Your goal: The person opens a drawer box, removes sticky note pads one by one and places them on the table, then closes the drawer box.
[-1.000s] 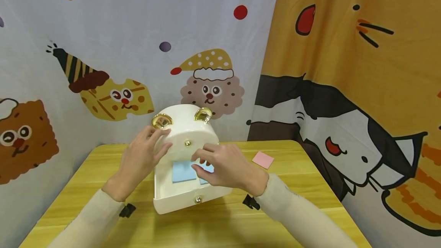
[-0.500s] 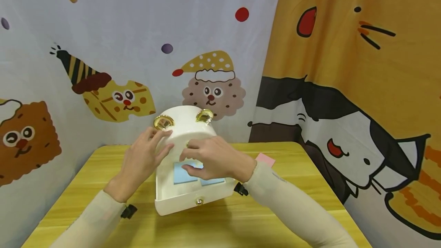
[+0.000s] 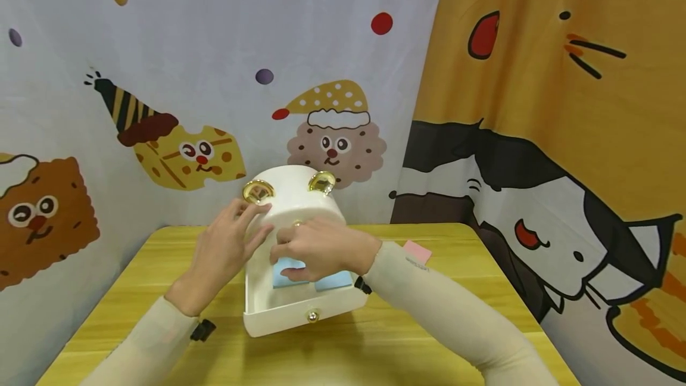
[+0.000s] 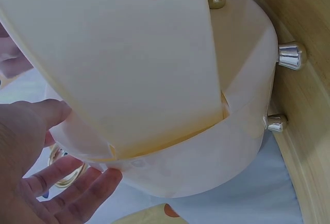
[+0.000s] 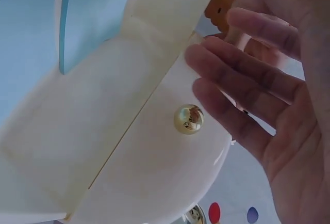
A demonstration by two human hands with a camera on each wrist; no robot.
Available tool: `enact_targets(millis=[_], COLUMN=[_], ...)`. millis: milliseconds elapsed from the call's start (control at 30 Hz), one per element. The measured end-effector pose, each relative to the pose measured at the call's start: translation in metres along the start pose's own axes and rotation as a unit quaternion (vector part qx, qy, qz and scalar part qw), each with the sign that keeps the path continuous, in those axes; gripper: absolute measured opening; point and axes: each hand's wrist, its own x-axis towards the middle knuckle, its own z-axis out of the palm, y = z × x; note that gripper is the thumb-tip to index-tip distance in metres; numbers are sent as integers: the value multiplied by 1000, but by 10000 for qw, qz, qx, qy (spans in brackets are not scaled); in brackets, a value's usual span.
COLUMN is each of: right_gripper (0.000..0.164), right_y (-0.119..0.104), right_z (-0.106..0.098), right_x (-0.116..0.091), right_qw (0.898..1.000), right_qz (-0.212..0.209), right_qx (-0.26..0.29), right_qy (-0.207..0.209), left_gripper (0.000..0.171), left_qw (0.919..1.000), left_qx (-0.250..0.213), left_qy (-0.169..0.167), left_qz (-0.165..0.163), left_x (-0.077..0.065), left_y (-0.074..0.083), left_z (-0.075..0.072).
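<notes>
A white drawer box (image 3: pixel 292 182) with gold ear-shaped ornaments stands on the table. Its lower drawer (image 3: pixel 281 318) is pulled out toward me, with a gold knob (image 3: pixel 313 316) on the front. Two light blue sticky note pads (image 3: pixel 334 281) lie inside. My left hand (image 3: pixel 222 255) rests its fingertips against the box's left side, near the upper drawer; the left wrist view shows the fingers spread there. Over the open drawer hovers my right hand (image 3: pixel 318 249), fingers loosely bent and holding nothing. In the right wrist view its fingertips are near the upper knob (image 5: pixel 188 119).
A pink sticky note pad (image 3: pixel 417 252) lies on the wooden table (image 3: pixel 161 267), right of the box. Cartoon-printed curtains (image 3: pixel 343 28) hang behind the table and along its right side.
My right hand has moved left across the front of the box, uncovering the right blue pad. My left hand has stayed at the box's side.
</notes>
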Motion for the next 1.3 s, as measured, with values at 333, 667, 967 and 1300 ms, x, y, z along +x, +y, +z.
enact_targets(millis=[333, 667, 967, 1300], right_gripper=[33, 43, 47, 53], right_y=[2, -1, -4, -3], right_z=[7, 17, 25, 27], right_x=[19, 34, 41, 45], right_qw=[9957, 9823, 9703, 9666], right_qz=[-25, 142, 395, 349], right_qx=[36, 566, 728, 930], right_qy=[-926, -1779, -2274, -2365], left_gripper=[43, 42, 43, 43], left_qw=[10000, 9999, 9998, 9999], left_qx=[-28, -24, -13, -27], left_qy=[-20, -105, -135, -82], left_qz=[-69, -131, -120, -116], left_x=[1, 2, 0, 1], left_y=[2, 2, 2, 1], left_z=[-1, -2, -2, -1])
